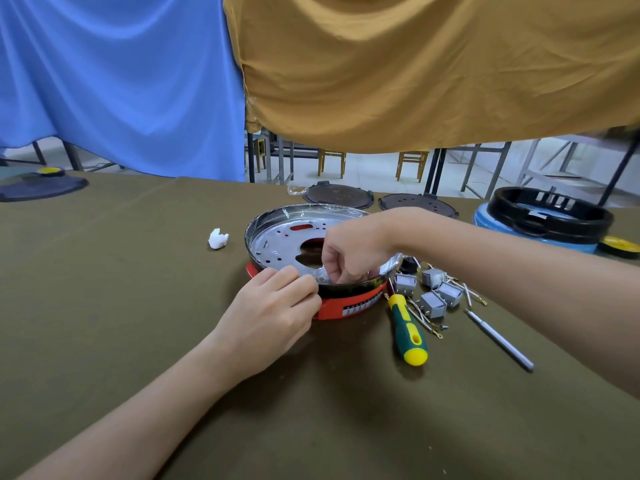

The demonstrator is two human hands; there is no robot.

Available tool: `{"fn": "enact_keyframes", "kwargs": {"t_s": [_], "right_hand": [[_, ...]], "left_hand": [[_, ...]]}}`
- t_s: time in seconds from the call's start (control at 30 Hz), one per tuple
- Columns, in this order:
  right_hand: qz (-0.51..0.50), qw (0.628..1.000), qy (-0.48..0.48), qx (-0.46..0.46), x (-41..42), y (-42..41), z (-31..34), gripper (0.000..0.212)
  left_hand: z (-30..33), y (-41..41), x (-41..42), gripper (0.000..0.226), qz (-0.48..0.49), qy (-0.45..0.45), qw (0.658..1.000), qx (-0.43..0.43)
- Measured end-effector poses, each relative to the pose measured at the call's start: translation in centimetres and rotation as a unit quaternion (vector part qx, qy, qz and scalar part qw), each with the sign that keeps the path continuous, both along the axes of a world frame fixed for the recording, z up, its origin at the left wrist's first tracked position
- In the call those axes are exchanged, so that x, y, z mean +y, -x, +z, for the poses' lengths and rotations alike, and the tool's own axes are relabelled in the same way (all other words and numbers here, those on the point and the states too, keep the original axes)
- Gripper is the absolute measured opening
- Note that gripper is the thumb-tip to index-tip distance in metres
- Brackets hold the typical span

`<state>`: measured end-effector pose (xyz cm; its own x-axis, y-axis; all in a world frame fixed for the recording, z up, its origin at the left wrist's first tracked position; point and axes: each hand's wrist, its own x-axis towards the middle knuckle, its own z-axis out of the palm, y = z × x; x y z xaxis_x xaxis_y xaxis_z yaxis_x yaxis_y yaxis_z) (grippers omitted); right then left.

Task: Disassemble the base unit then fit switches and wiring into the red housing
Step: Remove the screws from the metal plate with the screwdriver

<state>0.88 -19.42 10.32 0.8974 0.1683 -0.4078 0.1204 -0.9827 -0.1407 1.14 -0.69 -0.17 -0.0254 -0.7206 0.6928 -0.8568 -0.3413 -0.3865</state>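
Your left hand [273, 306] grips the near rim of the shiny metal pan [277, 233] sitting in the red housing [349, 304]. Your right hand [349, 252] pinches something small inside it; switches [433, 294] and a screwdriver [408, 329] lie just right.

You have one view only, from a camera worn on your head, looking forward and down across the desk [104, 306]. It sits close: your forearms enter from the near edge, and your left hand [273, 306] and right hand [349, 251] meet just below the picture's middle. The wide lens bends the desk's far edge. Beyond it the view reaches the blue cloth [121, 81] at far left and the ochre cloth [433, 64] at far right, with wooden chairs [412, 164] under their hems.
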Motion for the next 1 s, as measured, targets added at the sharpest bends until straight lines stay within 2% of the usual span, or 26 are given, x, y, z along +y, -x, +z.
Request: {"fn": "enact_keyframes", "kwargs": {"t_s": [0.2,0.27,0.43,0.57,0.67,0.73,0.77,0.83,1.0], "right_hand": [[0.001,1.000,-0.026,-0.018,0.0,0.3,0.0,0.018],[0.036,0.997,-0.025,-0.071,-0.6,0.9,-0.1,0.021],[0.085,0.981,-0.050,-0.166,-1.8,2.8,-1.1,0.012],[0.070,0.984,-0.062,-0.152,-2.0,3.8,-0.7,0.017],[0.048,0.987,-0.100,-0.117,-2.7,5.2,-0.8,0.032],[0.064,0.985,-0.062,-0.147,-2.8,6.0,-1.8,0.016],[0.075,0.980,-0.039,-0.182,-2.8,6.3,-2.5,0.014],[0.080,0.967,-0.052,-0.237,-2.9,6.4,-3.5,0.013],[0.064,0.956,-0.103,-0.268,-3.1,6.3,-3.7,0.013]], "left_hand": [[0.1,0.1,0.1,0.013,-0.001,-0.002,1.000,0.005],[0.1,0.0,0.1,0.013,-0.002,-0.002,1.000,0.008],[-0.1,-0.1,0.1,0.012,-0.002,0.002,1.000,0.012],[-0.1,-0.2,0.1,0.012,-0.006,0.006,1.000,0.013],[-0.1,-0.2,0.1,0.012,-0.007,0.006,1.000,0.016],[-0.2,-0.2,0.1,0.013,-0.005,0.009,1.000,0.017],[-0.1,-0.2,0.1,0.013,-0.006,0.009,1.000,0.017],[-0.2,-0.3,0.0,0.012,-0.010,0.011,1.000,0.020],[-0.3,-0.5,-0.1,0.011,-0.017,0.026,0.999,0.035]]}}
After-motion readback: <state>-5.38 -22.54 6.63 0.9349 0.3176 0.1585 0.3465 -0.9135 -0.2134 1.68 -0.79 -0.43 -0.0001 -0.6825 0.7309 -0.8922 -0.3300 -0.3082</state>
